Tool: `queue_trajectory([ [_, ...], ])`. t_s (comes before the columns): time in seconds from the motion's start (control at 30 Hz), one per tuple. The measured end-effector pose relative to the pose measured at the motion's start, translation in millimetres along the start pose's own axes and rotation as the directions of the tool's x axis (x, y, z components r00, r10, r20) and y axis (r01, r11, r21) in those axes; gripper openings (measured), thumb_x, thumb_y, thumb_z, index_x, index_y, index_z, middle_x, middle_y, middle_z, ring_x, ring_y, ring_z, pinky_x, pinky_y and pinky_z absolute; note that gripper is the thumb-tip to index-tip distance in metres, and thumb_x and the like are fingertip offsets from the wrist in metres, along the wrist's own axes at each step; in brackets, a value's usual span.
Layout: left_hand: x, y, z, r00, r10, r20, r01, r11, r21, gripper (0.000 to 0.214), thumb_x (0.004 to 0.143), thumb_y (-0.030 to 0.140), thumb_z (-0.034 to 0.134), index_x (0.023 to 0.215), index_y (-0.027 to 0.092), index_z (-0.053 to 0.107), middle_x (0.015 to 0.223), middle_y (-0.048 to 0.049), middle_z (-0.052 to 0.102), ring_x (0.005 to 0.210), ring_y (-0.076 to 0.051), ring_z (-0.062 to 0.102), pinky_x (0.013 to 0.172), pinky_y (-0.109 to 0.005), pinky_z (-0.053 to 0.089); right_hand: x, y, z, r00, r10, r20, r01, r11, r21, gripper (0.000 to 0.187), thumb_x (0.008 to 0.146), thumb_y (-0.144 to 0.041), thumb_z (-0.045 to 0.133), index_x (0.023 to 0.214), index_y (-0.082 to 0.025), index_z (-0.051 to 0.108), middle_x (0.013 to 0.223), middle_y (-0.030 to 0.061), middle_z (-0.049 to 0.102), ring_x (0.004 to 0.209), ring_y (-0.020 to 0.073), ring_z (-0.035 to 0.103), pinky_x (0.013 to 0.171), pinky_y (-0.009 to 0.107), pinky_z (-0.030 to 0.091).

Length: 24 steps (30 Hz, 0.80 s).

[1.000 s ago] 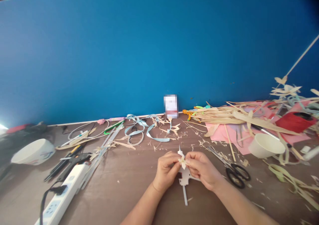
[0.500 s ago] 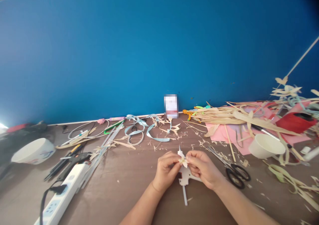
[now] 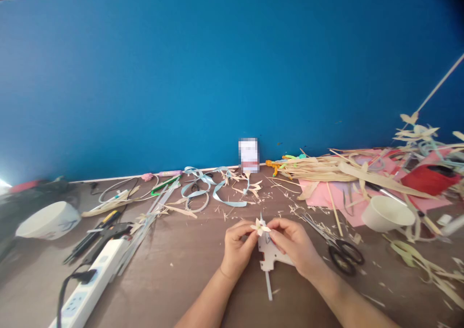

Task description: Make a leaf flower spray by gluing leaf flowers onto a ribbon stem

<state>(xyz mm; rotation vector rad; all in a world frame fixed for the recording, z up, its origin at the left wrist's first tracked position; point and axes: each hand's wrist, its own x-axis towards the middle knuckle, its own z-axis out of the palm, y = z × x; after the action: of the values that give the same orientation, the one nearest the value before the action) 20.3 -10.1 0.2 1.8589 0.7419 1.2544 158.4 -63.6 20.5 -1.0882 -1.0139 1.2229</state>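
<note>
A small cream flower [image 3: 260, 227] with pointed petals, apparently of dried husk, is held up between my two hands. My left hand [image 3: 237, 246] pinches its left side between thumb and fingers. From the right, my right hand [image 3: 295, 245] closes thumb and fingertips at the flower's other edge. Beneath both hands a white glue gun [image 3: 268, 256] lies on the table, its nozzle pointing away and a glue stick [image 3: 268, 285] sticking out of its back. My right hand hides part of its handle.
Black-handled scissors [image 3: 342, 255] lie right of my hands. A paper cup [image 3: 387, 214], husk strips [image 3: 326, 168] and pink paper [image 3: 326, 200] crowd the right. Leftward are a power strip [image 3: 92, 282], a white bowl [image 3: 50, 221], clear glue sticks [image 3: 145, 231] and blue ribbon [image 3: 230, 202].
The flower has moved slightly up and left and is turned more face-up. Both hands have shifted a little with it; the glue gun stays put.
</note>
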Motion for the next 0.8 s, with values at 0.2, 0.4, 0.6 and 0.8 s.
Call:
queue_trajectory([
  [0.2,0.1,-1.0,0.1,0.999,-0.036,0.011,0.037,0.998,-0.051,0.008,0.074,0.017,0.059,0.071,0.016,0.067,0.071,-0.0041,0.065,0.065,-0.013,0.058,0.059,-0.021,0.044,-2.1,0.2,2.3,0.98,-0.201,-0.013,0.192,0.951,-0.241,0.013,0.077,-0.025,0.056,0.077,-0.017,0.066,0.068,0.0001,0.054,0.061,0.0119,0.05,0.056,0.022,0.04],
  [0.4,-1.3,-1.2,-0.5,1.0,-0.022,0.012,0.022,0.999,-0.042,0.009,0.074,0.016,0.059,0.074,0.017,0.068,0.075,-0.0053,0.068,0.069,-0.015,0.06,0.063,-0.023,0.046,-2.2,2.7,-0.5,0.962,-0.272,0.009,0.26,0.906,-0.334,0.014,0.078,-0.023,0.055,0.082,-0.018,0.068,0.069,0.0012,0.055,0.06,0.012,0.05,0.053,0.022,0.04],
  [0.6,0.1,-0.9,-2.3,0.997,0.076,0.022,-0.077,0.996,0.034,0.011,0.075,0.014,0.058,0.071,0.017,0.068,0.072,-0.0054,0.068,0.065,-0.014,0.059,0.063,-0.025,0.045,-1.3,3.2,-0.5,0.961,-0.278,0.005,0.26,0.893,-0.366,0.015,0.079,-0.023,0.054,0.08,-0.018,0.067,0.066,0.0008,0.055,0.058,0.012,0.05,0.053,0.021,0.04],
  [0.8,3.3,5.1,-3.1,0.981,0.185,0.059,-0.191,0.975,0.117,0.012,0.075,0.013,0.056,0.068,0.017,0.066,0.066,-0.0041,0.067,0.058,-0.013,0.055,0.058,-0.025,0.042,-3.4,2.5,-0.2,0.965,-0.261,0.009,0.245,0.892,-0.38,0.013,0.078,-0.021,0.053,0.074,-0.017,0.064,0.066,0.0002,0.055,0.057,0.0114,0.05,0.052,0.021,0.039],
])
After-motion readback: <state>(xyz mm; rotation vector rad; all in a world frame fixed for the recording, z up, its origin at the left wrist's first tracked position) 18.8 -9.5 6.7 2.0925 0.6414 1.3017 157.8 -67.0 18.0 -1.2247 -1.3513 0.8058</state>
